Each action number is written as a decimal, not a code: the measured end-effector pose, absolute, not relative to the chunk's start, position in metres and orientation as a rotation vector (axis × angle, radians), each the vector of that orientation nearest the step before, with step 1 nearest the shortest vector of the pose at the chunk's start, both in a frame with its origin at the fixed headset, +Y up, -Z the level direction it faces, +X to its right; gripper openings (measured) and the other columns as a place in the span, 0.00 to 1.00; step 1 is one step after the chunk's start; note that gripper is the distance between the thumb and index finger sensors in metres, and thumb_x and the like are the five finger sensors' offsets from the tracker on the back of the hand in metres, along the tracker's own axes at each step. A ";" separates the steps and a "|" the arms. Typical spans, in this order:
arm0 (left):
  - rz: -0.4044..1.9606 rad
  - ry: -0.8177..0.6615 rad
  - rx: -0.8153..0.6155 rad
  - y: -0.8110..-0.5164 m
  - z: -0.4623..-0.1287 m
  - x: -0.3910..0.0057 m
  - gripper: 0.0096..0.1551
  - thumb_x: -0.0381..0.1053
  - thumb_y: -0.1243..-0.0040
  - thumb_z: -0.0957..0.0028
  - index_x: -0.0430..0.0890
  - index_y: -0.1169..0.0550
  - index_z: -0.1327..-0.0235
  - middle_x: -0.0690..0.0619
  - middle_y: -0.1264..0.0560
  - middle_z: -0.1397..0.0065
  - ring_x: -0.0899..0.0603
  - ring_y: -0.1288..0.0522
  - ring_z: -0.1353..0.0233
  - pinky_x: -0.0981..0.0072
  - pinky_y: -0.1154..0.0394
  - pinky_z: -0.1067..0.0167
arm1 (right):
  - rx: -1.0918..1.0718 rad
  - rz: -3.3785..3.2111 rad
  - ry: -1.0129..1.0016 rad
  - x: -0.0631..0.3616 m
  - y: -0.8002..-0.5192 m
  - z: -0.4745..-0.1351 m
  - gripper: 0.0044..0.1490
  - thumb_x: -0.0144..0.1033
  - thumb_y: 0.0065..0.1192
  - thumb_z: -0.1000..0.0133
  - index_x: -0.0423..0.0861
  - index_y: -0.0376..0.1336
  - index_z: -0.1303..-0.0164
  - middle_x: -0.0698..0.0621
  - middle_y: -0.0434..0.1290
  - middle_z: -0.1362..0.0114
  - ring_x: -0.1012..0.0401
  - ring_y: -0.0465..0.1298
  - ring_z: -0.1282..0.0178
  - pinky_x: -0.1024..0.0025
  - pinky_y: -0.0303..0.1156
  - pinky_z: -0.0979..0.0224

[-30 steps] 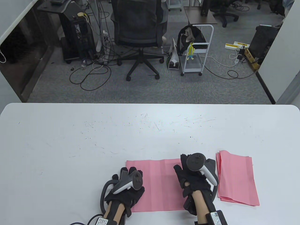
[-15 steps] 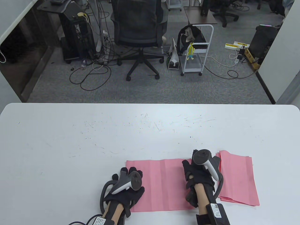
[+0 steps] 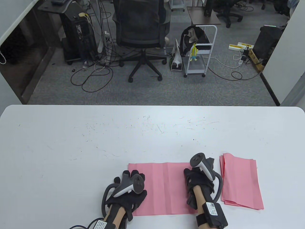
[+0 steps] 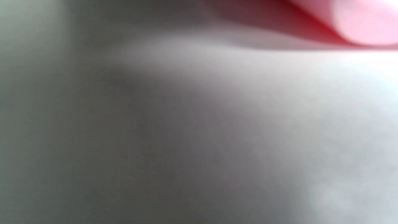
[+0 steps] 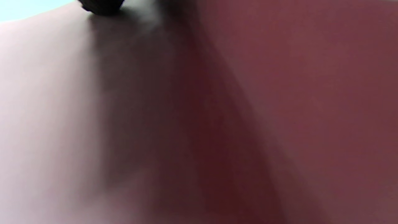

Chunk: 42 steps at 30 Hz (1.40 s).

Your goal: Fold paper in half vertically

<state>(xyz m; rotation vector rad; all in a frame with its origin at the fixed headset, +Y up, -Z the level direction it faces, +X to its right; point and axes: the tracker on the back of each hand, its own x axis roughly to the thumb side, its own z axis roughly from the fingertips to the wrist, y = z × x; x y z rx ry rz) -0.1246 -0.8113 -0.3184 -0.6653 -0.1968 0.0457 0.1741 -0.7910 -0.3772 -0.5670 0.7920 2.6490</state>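
Observation:
A pink paper sheet [image 3: 164, 186] lies flat near the front edge of the white table [image 3: 95, 143], with faint vertical creases. My left hand [image 3: 129, 175] rests on the sheet's left part with its fingers spread. My right hand [image 3: 197, 171] is at the sheet's right edge; the tracker hides its fingers. The right wrist view is filled by blurred pink paper [image 5: 279, 109], with one dark fingertip [image 5: 101, 6] touching it at the top. The left wrist view shows blurred table and a bit of pink paper [image 4: 367, 25].
A stack of pink sheets [image 3: 240, 181] lies just right of my right hand. An office chair [image 3: 140, 31] and a white cart [image 3: 200, 52] stand on the floor beyond the table's far edge.
My right hand slid from the sheet's middle-right to its right edge, and its tracker tilted toward the far side. The left hand and the sheet stayed put.

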 end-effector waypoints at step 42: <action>0.052 -0.200 -0.660 -0.811 -0.318 -0.125 0.46 0.72 0.73 0.43 0.60 0.70 0.19 0.56 0.76 0.14 0.35 0.77 0.17 0.30 0.71 0.25 | 0.202 1.809 0.717 0.144 -0.740 -0.338 0.44 0.58 0.45 0.42 0.48 0.47 0.19 0.42 0.50 0.14 0.39 0.52 0.16 0.38 0.52 0.20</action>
